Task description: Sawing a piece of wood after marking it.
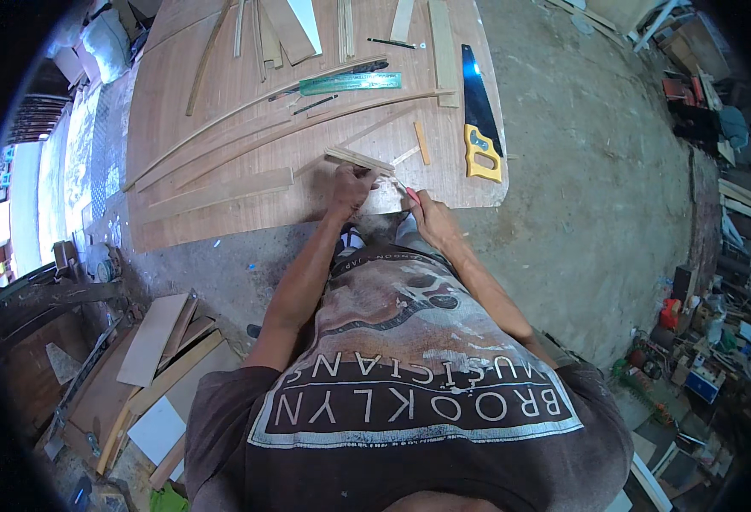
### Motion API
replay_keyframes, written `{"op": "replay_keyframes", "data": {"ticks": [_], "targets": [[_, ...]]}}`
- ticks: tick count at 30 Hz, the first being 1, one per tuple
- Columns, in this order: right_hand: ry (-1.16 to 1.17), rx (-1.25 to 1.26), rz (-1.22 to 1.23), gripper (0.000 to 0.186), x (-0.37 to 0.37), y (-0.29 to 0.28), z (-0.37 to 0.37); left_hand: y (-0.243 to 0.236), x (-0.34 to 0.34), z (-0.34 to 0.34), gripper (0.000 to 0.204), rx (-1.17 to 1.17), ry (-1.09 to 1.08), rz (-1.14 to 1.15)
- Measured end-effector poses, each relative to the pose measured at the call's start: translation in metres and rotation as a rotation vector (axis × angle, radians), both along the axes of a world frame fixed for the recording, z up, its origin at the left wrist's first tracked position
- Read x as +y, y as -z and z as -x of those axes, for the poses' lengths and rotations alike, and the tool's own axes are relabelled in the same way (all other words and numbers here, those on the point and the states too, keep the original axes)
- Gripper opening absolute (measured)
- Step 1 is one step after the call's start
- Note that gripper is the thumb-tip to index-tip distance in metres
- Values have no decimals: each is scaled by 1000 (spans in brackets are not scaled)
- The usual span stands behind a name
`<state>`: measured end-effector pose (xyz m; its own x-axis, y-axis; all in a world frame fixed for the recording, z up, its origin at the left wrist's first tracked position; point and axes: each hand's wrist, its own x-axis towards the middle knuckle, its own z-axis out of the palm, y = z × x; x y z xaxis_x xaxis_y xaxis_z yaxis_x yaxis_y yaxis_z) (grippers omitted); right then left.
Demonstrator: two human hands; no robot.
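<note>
At the near edge of the work table, my left hand [352,191] is closed on a short wooden strip piece [360,160], which looks made of layered or stacked strips. My right hand [434,220] is closed around a slim tool with a pinkish-red handle [413,196]. Its thin tip points toward the near end of the wood; the tool's exact kind is too small to make out. Between the hands lies a pale, shiny patch [386,198] on the table edge. Just beyond are a small orange-brown wood strip [422,143] and a thin pale stick.
A handsaw with a yellow handle [483,155] lies along the right side of the table [222,102]. Long thin strips, a green ruler [350,83], pencils and boards [443,51] spread across the top. Wood offcuts [155,340] pile at lower left; clutter [704,375] lines the right.
</note>
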<state>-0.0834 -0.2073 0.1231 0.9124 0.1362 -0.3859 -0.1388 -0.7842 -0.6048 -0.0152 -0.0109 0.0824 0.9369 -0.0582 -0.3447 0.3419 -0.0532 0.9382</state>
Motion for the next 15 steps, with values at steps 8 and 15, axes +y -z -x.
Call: {"op": "replay_keyframes", "data": {"ticks": [8, 15], "targets": [[-20, -40, 339, 30, -2, 32, 1, 9, -5, -3, 17, -40, 31, -65], [306, -72, -159, 39, -22, 31, 3, 8, 1, -11, 20, 320, 108, 379]]}}
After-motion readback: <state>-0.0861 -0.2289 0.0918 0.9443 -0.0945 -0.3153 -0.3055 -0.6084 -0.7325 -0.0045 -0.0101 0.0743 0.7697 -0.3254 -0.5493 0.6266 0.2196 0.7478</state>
